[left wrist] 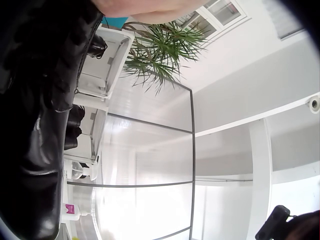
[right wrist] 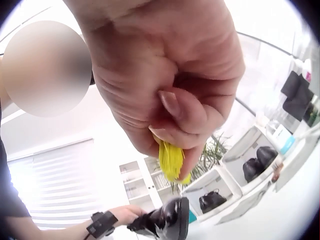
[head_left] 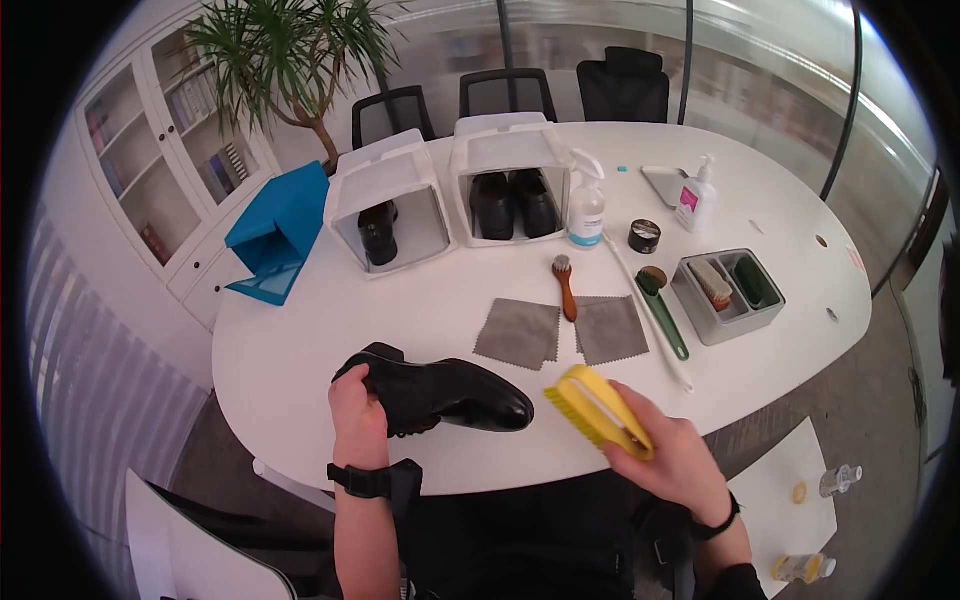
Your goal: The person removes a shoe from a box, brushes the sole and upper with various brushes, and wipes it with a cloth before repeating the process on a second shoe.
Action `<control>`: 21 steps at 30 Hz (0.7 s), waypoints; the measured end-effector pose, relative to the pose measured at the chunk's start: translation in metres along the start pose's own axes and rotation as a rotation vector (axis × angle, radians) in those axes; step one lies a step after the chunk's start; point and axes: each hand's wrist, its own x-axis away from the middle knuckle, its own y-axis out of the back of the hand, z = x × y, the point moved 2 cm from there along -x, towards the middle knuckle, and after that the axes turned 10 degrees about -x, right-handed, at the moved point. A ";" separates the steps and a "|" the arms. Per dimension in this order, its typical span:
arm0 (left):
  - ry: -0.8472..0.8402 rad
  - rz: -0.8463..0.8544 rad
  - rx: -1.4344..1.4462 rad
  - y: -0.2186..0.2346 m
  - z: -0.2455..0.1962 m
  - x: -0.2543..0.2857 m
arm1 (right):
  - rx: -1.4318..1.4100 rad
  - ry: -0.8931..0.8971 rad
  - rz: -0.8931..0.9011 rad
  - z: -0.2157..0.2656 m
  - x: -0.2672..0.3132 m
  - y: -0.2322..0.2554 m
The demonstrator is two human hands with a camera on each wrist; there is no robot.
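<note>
A glossy black leather dress shoe (head_left: 450, 392) lies on its side over the near edge of the table, toe pointing right. My left hand (head_left: 360, 415) grips it at the heel end; in the left wrist view the shoe (left wrist: 37, 150) fills the left side. Off to the right of the toe, my right hand (head_left: 668, 445) holds a yellow scrub brush (head_left: 600, 410) by its handle, bristles facing the shoe with a gap between them. In the right wrist view, fingers curl around the brush (right wrist: 171, 162), whose handle is mostly hidden.
Two grey cloths (head_left: 517, 332) and a wooden-handled brush (head_left: 566, 288) lie beyond the shoe. Farther right are a green-handled brush (head_left: 665, 318), a white stick (head_left: 650, 310) and a grey box (head_left: 735, 325) of brushes. White shoe boxes (head_left: 400, 262), a spray bottle (head_left: 587, 215) and a blue box (head_left: 280, 235) stand behind.
</note>
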 end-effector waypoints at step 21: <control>0.005 0.007 0.068 0.007 -0.002 -0.007 | 0.074 0.016 0.156 -0.010 0.006 -0.025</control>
